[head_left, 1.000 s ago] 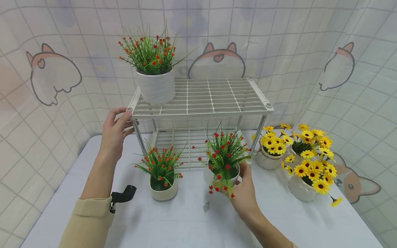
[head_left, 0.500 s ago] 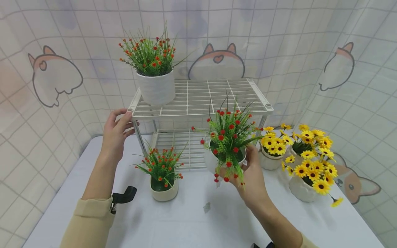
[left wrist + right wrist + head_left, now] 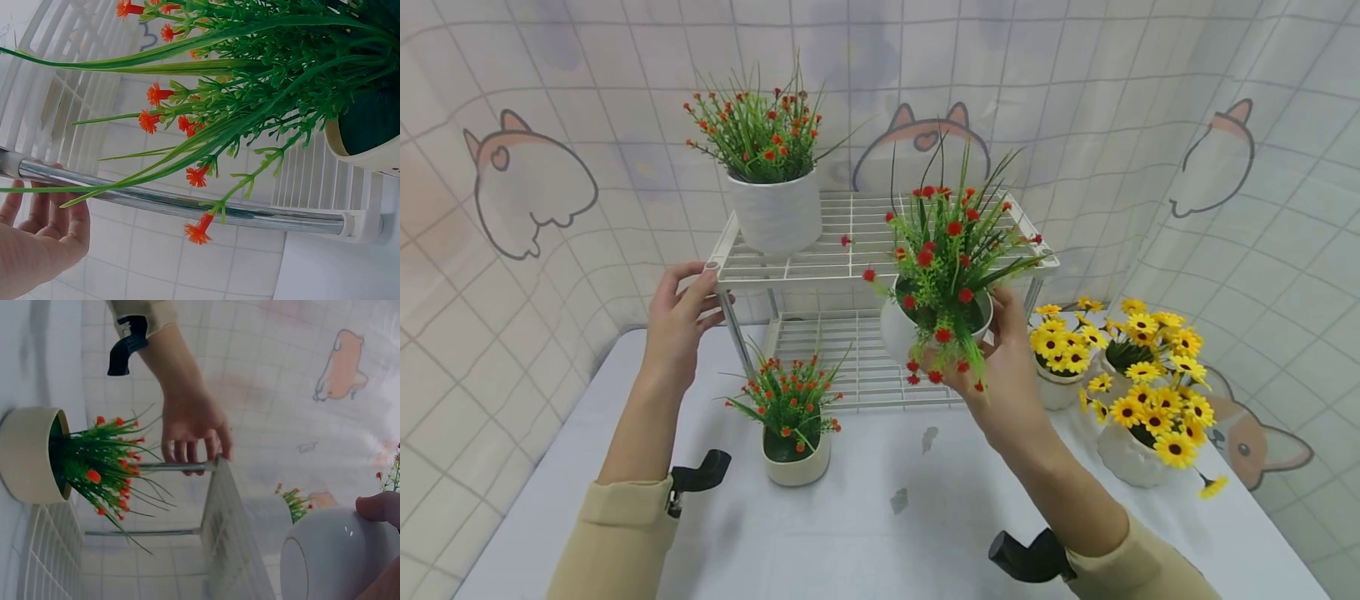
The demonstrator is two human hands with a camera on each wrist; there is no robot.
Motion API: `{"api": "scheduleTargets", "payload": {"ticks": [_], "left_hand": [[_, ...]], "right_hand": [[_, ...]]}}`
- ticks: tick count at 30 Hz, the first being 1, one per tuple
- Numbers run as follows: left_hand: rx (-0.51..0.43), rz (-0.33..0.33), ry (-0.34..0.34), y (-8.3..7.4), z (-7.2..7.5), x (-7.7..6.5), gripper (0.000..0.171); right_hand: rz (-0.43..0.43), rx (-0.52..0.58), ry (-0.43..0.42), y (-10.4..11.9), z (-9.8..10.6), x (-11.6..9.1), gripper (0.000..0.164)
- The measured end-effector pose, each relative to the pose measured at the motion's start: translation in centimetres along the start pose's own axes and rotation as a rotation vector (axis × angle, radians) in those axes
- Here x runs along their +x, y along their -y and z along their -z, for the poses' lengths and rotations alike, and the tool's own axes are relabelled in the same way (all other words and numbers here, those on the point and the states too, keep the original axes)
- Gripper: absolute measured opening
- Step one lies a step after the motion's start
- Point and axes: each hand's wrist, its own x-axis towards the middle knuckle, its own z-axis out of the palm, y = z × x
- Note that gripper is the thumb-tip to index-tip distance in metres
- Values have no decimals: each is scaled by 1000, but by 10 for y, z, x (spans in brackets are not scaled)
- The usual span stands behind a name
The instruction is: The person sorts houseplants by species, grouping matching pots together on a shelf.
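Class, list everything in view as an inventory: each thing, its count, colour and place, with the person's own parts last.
Table: one, white, below everything
Rack: one, white with silver posts, two shelves, on the table
Shelf plant: one, white pot, orange-red flowers, top shelf, left end
Raised plant: one, white pot, red flowers, off the table before the rack
Cream-potted plant: one, orange-red flowers, table, front left of the rack
Yellow-flowered plants: three, white pots, right of the rack
Patches: two, grey, table centre
Backdrop: white, grey grid, cartoon dogs, around the table
Wrist devices: two, black, one per wrist
Sleeves: two, beige
Left hand: one, holding the rack's front left corner
Right hand: one, gripping the raised plant
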Motion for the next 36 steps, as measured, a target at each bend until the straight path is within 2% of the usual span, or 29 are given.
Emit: {"api": "scheduleTargets", "payload": {"ticks": [8,17,24,29,36], "left_hand": [[5,3,-6,-2,-1,0,38],[-5,-2,-9,-2,-1,1,38],[-15,-17,-10,-4,-3,2,40],[-24,4,-9,-3,-2,1,36],[-19,14,-16,-2,-3,-1,34]], "right_hand": [[29,-10,-10,17,-5,32,86],[47,14,-22,23,-13,66,89],[15,45,-39,28,-23,90,92],[15,71,-35,26,-33,105,94],[-27,-37,-50,19,-43,123,94]]}}
